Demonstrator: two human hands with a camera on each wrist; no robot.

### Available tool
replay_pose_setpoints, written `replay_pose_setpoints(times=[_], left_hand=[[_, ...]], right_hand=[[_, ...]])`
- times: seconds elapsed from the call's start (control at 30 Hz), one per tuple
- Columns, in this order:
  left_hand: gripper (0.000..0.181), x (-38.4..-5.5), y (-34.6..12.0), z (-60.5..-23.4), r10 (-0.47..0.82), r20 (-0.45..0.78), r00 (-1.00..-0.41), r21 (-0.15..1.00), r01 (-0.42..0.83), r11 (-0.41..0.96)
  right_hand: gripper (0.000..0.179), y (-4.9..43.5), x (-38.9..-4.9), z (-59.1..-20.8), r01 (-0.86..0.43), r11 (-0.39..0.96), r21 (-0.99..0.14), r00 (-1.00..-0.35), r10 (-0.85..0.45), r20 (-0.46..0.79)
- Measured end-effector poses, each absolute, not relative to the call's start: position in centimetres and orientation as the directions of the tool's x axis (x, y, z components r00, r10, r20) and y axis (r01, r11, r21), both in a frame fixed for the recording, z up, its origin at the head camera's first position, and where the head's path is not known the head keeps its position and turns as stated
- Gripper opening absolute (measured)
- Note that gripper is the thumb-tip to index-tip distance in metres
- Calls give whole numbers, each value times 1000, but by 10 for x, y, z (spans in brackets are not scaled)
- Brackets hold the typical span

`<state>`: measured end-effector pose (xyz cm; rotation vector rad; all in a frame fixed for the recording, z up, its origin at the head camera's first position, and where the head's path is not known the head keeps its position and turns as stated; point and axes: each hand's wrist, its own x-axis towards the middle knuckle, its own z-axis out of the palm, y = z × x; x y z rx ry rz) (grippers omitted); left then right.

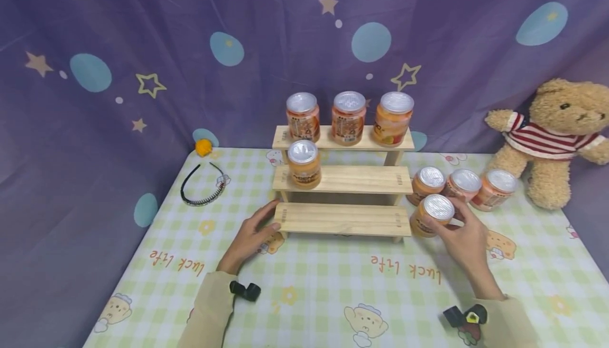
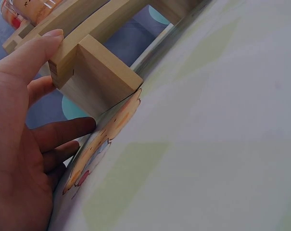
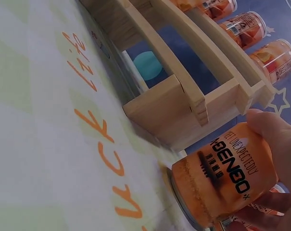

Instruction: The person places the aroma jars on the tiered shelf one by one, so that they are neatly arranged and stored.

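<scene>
My right hand (image 1: 463, 239) grips an orange plastic fruit can (image 1: 423, 223) with a silver lid, thumb on one side and fingers on the other. The can is upright or nearly so, just right of the three-tier wooden shelf (image 1: 342, 219), its base at or close to the tablecloth. My left hand (image 1: 249, 237) holds the left end of the bottom tier between thumb (image 2: 49, 43) and index finger; the other fingers extend near the cloth. Three similar cans (image 1: 349, 118) stand on the top tier, and one can (image 1: 304, 165) sits at the left of the middle tier.
Behind the held can, three more cans (image 1: 463, 183) stand in a row on the checked tablecloth (image 1: 304, 305). A teddy bear (image 1: 552, 142) sits at the back right. A black headband (image 1: 202, 201) and a small yellow object (image 1: 203, 147) lie at the back left.
</scene>
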<state>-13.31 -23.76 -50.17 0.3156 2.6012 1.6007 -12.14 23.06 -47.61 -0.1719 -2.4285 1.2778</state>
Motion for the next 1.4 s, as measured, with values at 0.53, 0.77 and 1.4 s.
replay_pose_setpoints(times=[0.53,0.77,1.4], left_hand=[[59,-133,-238,-502,216,77,-973,886,166,432],[58,-133,-237,-503,217,70,-974,891,159,425],[58,-121,-226,-468,227,58,-972,895,151,420]], right_hand=[[60,232,-113,-442,-146,559,-816,-875,313,371],[58,230,-111,-418,-232,559,-796,-849,283,446],[59,193,-130,-352,-313,551,-774,-862,177,475]])
